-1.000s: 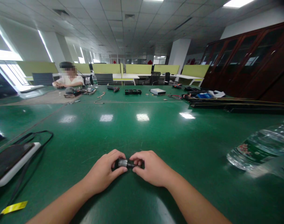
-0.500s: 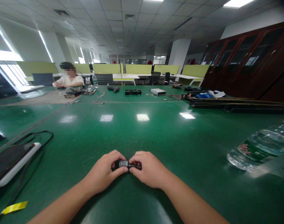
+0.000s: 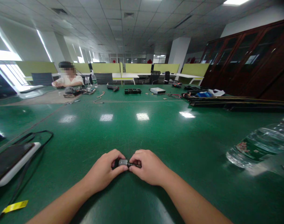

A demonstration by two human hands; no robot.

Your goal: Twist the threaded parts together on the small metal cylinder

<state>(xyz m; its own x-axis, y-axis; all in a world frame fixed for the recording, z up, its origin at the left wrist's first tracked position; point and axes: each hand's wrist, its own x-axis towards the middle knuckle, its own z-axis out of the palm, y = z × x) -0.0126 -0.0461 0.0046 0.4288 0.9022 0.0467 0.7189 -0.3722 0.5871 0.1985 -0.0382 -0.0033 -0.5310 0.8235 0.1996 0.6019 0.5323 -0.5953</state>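
Near the front of the green table, my two hands meet over a small cylindrical metal part with a silver body and a thinner, dark, ribbed shaft on its right. My left hand is closed around the black and silver end, thumb below and fingers above. With thumb and fingers, my right hand pinches the shaft; its tip shows below the curled fingers. The part lies level, pointing left to right. Fingers hide some of it, and its exact kind cannot be made out.
A phone on a white block with a black cord is at left, beside a yellow tag. A water bottle lies at right. Farther back are a power drill, black rails and a seated person.
Both hands keep their hold on the metal part in nearly the same place. The whole view has shifted very slightly.
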